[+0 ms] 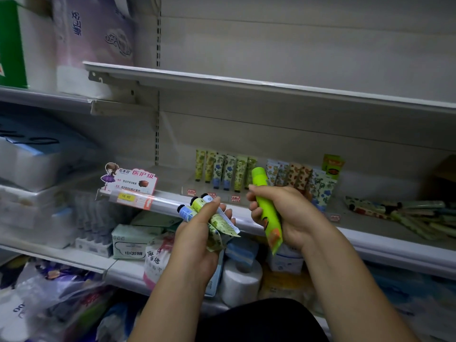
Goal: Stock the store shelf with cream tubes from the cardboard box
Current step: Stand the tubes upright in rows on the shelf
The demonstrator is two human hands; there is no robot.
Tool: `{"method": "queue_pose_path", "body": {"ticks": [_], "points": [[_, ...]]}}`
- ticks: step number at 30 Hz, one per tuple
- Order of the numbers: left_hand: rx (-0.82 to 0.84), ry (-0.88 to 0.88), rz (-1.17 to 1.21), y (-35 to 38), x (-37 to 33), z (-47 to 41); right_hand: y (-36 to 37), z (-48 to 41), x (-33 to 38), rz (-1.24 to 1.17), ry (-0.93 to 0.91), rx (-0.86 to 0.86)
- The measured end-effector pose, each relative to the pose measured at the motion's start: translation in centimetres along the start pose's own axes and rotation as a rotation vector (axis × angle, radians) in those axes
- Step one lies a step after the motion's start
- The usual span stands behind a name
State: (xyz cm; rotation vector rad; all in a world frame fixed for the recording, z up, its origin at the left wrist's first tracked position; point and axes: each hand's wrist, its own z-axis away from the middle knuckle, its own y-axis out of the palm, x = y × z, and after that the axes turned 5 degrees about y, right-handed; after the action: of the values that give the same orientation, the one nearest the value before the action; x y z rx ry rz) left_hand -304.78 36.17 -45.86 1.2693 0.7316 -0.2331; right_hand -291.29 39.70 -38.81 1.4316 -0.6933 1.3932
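Observation:
My left hand (197, 233) grips a bundle of three small cream tubes (197, 206) with dark caps pointing up and left. A bright green tube (265, 206) stands nearly upright in my right hand (291, 213), cap end up. Both hands hover in front of the middle shelf (172, 201). On that shelf, two groups of floral tubes stand upright: one (224, 171) at centre, another (301, 178) to the right. Several more tubes (419, 215) lie flat in a pile at far right. A brown cardboard box (441, 178) shows partly at the right edge.
A pink promo card (130, 181) and yellow price tag (126, 197) sit on the shelf rail at left. The upper shelf (271, 87) overhangs. Tissue packs (29, 169) fill the left; paper rolls (240, 280) and packets sit on lower shelves.

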Motion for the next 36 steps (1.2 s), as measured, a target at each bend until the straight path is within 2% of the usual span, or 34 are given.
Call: {"method": "queue_pose_path", "body": {"ticks": [6, 17, 22, 26, 28, 32, 36], "points": [[0.029, 0.063, -0.058, 0.9, -0.9, 0.1, -1.5, 0.5, 0.0, 0.120, -0.001, 0.076], [0.134, 0.224, -0.373, 2.5, -3.8, -0.4, -3.4, 1.1, 0.2, 0.178, -0.011, 0.241], [0.175, 0.300, -0.468, 2.9, -4.5, -0.7, -4.1, 1.6, 1.2, 0.442, -0.038, 0.261], [0.174, 0.318, -0.523, 2.8, -4.3, -0.8, -4.6, 1.8, 1.8, 0.530, -0.076, 0.228], [0.153, 0.312, -0.520, 2.5, -4.0, -1.1, -5.0, 1.9, 1.8, 0.473, -0.070, 0.209], [0.078, 0.272, -0.370, 1.8, -3.7, -1.4, -5.9, 2.1, 2.3, 0.095, -0.062, 0.182], [0.059, 0.250, -0.280, 1.7, -2.9, -1.4, -5.3, 1.3, 2.3, -0.157, -0.161, 0.065]]}}
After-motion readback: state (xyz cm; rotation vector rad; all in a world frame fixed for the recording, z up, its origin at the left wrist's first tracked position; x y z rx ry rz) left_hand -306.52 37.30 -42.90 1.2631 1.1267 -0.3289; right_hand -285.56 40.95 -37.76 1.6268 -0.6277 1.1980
